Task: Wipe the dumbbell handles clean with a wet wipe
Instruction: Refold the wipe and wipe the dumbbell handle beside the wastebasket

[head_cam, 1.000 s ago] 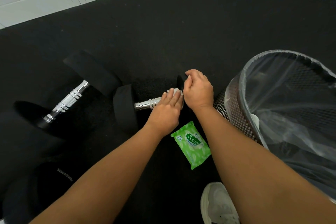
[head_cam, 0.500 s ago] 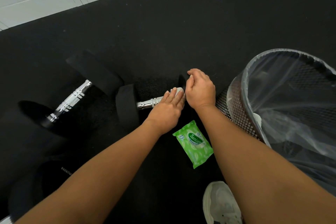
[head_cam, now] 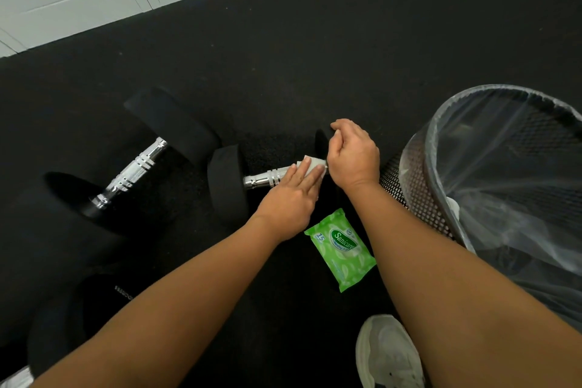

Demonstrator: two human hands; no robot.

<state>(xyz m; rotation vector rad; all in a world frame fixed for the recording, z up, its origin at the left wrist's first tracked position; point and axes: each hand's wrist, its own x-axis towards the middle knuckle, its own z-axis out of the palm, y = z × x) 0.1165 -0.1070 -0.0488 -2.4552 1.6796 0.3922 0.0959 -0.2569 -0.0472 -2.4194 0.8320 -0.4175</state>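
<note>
Wiping is being done on the dumbbell [head_cam: 225, 186] that lies under both hands. The white wet wipe [head_cam: 310, 165] is pressed onto the shiny handle [head_cam: 264, 179] by the left hand [head_cam: 289, 201], whose fingers are laid out flat and straight over it. The black end of the dumbbell is held steady by the right hand [head_cam: 354, 156], with its fingers curled over the top. Very little is changed from a moment ago: the wipe is kept at the end of the handle next to the right hand, and the bare metal to the left of the left hand is not yet covered. So it is judged that this handle is only partly cleaned. A second dumbbell [head_cam: 132, 173] is seen well to the left of the left hand, and its handle is not being touched. A green pack [head_cam: 341, 250] is lying just below the left wrist, between the two arms. "Sanicare" and the number "15" can be read on it; the smaller words cannot be made out. A mesh bin [head_cam: 419, 186] is standing close to the right of the right hand.
</note>
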